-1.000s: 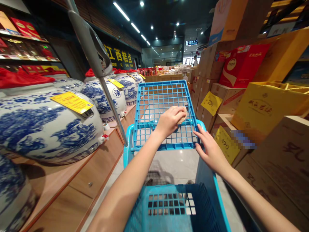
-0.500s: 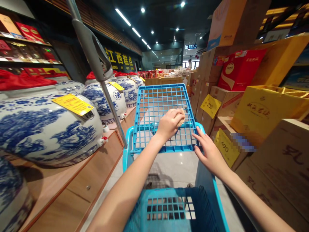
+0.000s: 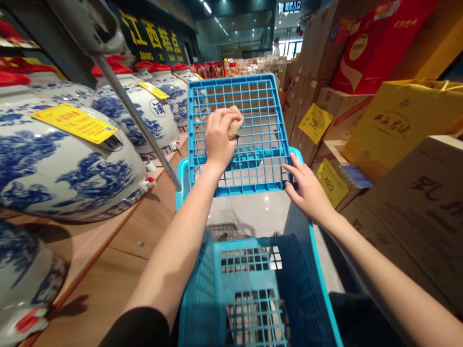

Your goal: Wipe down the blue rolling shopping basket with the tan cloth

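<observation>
In the head view my left hand [image 3: 220, 137] is closed around a bunched beige cloth [image 3: 235, 124]. It presses the cloth to the blue grid panel [image 3: 258, 130] at the far end of a blue plastic shopping cart [image 3: 323, 284]. My right hand [image 3: 307, 190] rests on the cart's right rim, fingers spread, with fingertips and thumb at the panel's near right corner. The lower basket [image 3: 249, 260] of the cart has a grid bottom through which the floor shows. A grey metal pole [image 3: 137, 120] rises at the cart's left side.
Large blue-and-white jars [image 3: 72, 164] with red cloth tops line a wooden ledge [image 3: 119, 260] on the left. Stacked cartons [image 3: 408, 212], a yellow bag [image 3: 401, 125] and a red box [image 3: 379, 48] crowd the right. A person [image 3: 276, 47] stands far back.
My left hand has moved the cloth left and farther up the grid panel. My right hand stays at the cart's rim. The view has tipped down, showing more of the lower basket.
</observation>
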Available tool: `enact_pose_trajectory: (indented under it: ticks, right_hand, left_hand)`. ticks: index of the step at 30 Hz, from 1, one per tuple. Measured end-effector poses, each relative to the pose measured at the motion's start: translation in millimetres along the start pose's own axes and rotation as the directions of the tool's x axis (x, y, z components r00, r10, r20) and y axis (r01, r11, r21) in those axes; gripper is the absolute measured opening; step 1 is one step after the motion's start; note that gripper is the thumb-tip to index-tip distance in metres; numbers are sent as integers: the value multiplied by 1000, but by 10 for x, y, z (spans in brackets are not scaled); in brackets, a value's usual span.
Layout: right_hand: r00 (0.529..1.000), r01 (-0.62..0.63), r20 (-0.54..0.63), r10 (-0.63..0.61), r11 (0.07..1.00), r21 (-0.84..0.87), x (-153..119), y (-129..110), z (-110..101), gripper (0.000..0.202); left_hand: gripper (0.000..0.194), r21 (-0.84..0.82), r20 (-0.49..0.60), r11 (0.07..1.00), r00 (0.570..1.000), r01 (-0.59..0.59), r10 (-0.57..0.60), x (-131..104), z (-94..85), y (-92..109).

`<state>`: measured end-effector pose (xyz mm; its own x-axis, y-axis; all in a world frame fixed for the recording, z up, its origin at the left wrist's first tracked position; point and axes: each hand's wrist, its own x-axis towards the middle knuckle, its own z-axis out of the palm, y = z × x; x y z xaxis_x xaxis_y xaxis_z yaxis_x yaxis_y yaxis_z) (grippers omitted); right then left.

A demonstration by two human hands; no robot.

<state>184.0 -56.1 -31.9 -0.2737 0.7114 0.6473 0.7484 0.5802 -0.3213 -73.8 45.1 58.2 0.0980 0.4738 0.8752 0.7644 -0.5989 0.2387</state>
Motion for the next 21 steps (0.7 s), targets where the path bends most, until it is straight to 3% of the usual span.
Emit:
enact_pose_trajectory:
  ticks: [2, 3, 6, 8, 10, 13, 15, 17, 19, 20, 21]
  right_hand:
    - [1000, -11, 17, 11, 1000, -2, 10, -2, -23, 49]
    - [1000, -13, 24, 13, 1000, -5, 14, 0, -33, 49]
    - [999, -5, 32, 5, 1000, -5, 17, 16, -48, 53]
    - [1000, -2, 17, 2, 1000, 7, 10, 38, -44, 63]
    - [1000, -7, -9, 7, 1000, 20, -4, 60, -28, 76]
    - [1000, -7, -30, 9, 999, 44, -23, 76, 7, 90]
    - [999, -4, -31, 6, 998, 68, -27, 74, 30, 94]
    - [999, -6, -35, 9, 995, 96, -24, 70, 48, 97]
    - [999, -10, -40, 15, 993, 116, -20, 72, 59, 100]
    - [999, -10, -44, 15, 993, 120, -19, 76, 62, 101]
    - [999, -9, -51, 15, 993, 120, -18, 82, 63, 102]
  left_hand:
    - [25, -73, 177, 994, 980, -83, 95, -53, 123, 248]
    - [25, -114, 266, 984, 950, -139, 165, -88, 185, 376]
    - [27, -263, 441, 913, 803, -311, 400, -181, 325, 660]
    - [28, -332, 462, 864, 734, -378, 498, -189, 337, 692]
    - [28, -319, 417, 867, 764, -384, 492, -135, 263, 582]
    - [25, -187, 259, 945, 914, -270, 312, 10, 74, 285]
    - [26, -141, 209, 968, 950, -208, 234, 74, 2, 161]
    - [29, -151, 225, 966, 944, -210, 241, 55, 29, 202]
    - [30, -220, 294, 940, 901, -261, 320, -49, 142, 401]
    - [29, -273, 346, 915, 858, -296, 381, -117, 213, 530]
    - [28, -336, 414, 881, 788, -333, 456, -182, 278, 657]
